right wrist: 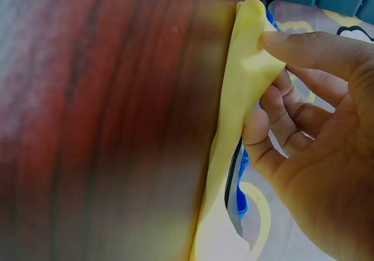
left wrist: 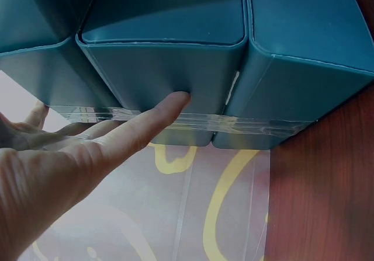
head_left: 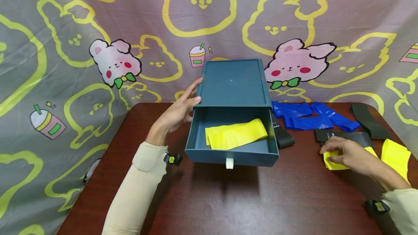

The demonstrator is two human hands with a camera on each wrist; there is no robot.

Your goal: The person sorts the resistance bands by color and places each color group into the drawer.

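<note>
Left hand (head_left: 176,113) flat, fingers straight against teal drawer box (head_left: 232,82) side; right hand (head_left: 347,153) pinches yellow resistance band (head_left: 333,163) on table (head_left: 228,198); another yellow band (head_left: 236,134) lies in open drawer

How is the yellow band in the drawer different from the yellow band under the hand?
The yellow band in the drawer lies untouched inside the blue box; the yellow band on the table is pinched by the right hand. The drawer one shows fully; the table one is mostly covered. Both are bright yellow and flat.
</note>
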